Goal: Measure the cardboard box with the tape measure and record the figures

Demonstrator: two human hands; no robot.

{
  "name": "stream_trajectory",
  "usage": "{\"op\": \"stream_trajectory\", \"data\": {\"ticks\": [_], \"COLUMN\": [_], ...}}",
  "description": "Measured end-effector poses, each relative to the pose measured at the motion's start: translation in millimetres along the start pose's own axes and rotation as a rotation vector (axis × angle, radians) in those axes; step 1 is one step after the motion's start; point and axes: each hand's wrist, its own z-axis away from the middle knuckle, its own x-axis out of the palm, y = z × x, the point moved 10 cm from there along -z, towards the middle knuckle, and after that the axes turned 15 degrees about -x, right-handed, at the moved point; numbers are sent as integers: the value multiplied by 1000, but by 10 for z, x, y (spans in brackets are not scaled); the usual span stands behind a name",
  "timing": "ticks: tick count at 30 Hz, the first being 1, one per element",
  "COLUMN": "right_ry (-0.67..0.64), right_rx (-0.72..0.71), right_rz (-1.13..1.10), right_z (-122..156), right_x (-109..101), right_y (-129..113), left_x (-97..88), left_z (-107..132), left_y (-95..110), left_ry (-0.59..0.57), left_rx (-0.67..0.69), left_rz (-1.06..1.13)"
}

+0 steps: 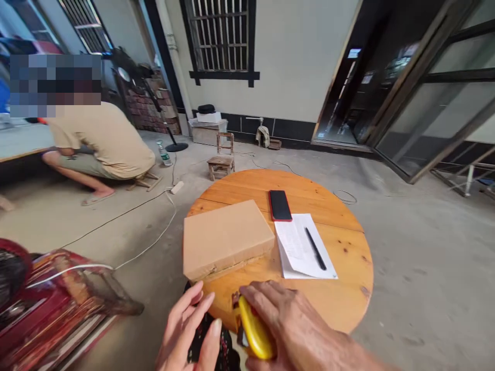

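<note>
My right hand is closed around a yellow, rounded hand tool. A brownish piece and a dark part show on the tool's left side; my fingers cover the rest, so its exact kind is unclear. To its left is my left hand, holding nothing, with fingers apart and slightly curled. Both hands are at the near edge of a round wooden table. Just beyond them a closed brown cardboard box lies flat on the tabletop. Patterned dark cloth shows below my hands.
White papers with a black pen on top lie right of the box, touching a red-edged phone. A small wooden chair stands behind the table. A person squats at left. Cables cross the floor.
</note>
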Motion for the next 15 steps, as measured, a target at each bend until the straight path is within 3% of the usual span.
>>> {"op": "stream_trajectory", "data": {"ticks": [3,5,7,10,13,15], "right_ry": [85,101,69,-40,27,155], "right_rx": [-11,-55,-87,-99,-169,-177], "right_rz": [55,171,262,298,274,254], "right_z": [-264,-570,-900,-1244,-1260,-1031], "right_x": [-435,-589,-579,-397,-428,-619], "right_y": [150,293,440,615,607,623], "left_x": [-173,-146,-7,228,328,333], "left_z": [-185,-269,-326,-390,-481,-599], "left_y": [25,72,99,58,-28,-109], "left_ry": [171,217,201,146,133,145], "left_rx": [50,135,218,276,310,313], "left_rz": [-158,-234,-297,-342,-309,-286]}}
